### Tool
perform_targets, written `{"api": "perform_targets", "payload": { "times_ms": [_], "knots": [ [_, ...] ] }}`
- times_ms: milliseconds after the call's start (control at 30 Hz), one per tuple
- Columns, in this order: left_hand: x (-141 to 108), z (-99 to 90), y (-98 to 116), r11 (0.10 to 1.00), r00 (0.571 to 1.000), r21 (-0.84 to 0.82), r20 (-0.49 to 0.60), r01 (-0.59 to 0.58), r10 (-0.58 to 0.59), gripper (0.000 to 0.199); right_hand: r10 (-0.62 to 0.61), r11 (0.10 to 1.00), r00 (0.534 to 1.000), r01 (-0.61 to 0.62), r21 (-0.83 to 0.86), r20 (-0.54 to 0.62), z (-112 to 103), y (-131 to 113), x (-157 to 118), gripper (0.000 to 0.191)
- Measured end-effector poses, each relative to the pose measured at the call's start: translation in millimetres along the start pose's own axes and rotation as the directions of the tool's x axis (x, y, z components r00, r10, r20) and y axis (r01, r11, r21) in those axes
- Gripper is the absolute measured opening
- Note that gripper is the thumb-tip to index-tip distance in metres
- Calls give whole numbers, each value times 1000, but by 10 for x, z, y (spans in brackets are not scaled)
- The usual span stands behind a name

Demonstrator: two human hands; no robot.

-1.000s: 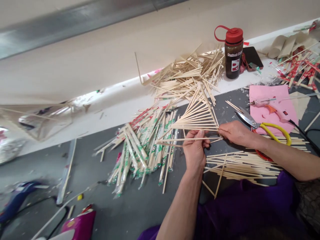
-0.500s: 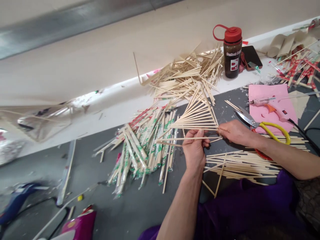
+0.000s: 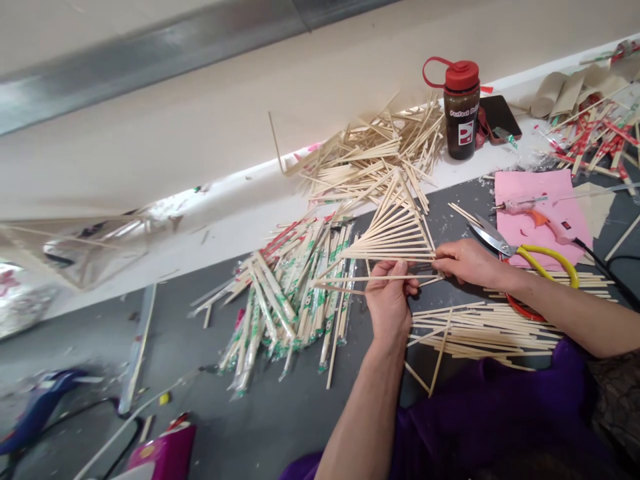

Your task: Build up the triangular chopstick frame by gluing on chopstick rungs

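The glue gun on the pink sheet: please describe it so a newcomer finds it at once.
On the grey table, in front of the red-lidded bottle and to its right, lies a pink sheet. The glue gun on it is pale pink with an orange trigger, unlike the yellow-handled scissors beside it.

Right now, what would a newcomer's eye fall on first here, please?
Probably the fan-like frame of sticks, held between the left hand and the right hand. Next might come the red-capped bottle standing near the wall, and the yellow-handled scissors beside the pink sheet, where a glue gun lies.
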State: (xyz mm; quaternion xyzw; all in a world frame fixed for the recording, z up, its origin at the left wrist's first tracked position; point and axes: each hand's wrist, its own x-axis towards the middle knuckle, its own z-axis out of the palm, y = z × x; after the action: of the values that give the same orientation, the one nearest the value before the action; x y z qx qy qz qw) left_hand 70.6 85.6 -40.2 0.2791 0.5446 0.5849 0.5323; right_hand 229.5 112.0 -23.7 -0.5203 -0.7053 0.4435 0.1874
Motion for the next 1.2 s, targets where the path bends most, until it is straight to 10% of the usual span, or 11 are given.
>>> {"api": "perform_targets", "payload": {
  "times_ms": [800,1200],
  "knots": [
    [-20,-25,-42,1000,1000,-15,4,-2,3,31,-15,999,1000,15,-39,-8,47,31,12,28],
    [-320,-166,110,985,984,-13,40,173,-172,44,-25,1000,1000,25,-8,-7,60,65,-54,27]
  ]
}}
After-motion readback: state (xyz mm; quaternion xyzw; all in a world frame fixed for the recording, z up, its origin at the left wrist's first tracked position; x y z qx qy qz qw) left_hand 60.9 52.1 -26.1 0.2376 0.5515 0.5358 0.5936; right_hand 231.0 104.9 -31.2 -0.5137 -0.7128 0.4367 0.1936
